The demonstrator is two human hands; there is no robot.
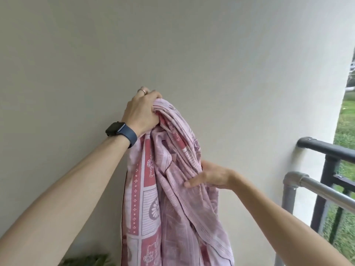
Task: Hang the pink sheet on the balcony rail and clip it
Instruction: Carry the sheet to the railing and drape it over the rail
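Note:
The pink patterned sheet [169,198] hangs in a bunched column in front of the wall, running out of the bottom of the view. My left hand [143,110], with a dark watch on the wrist, grips the gathered top of the sheet, held high. My right hand [209,176] reaches in from the right, thumb out and fingers slipped into the sheet's folds at mid height; the fingertips are hidden by cloth. The balcony rail [330,149], a dark tube, stands at the right, apart from the sheet. No clip is in view.
A silver metal rail [315,186] on a grey post stands just inside the dark one. A plain pale wall [172,45] fills the background. Grass [345,127] shows beyond the rail. Something green and leafy [86,261] peeks in at the bottom left.

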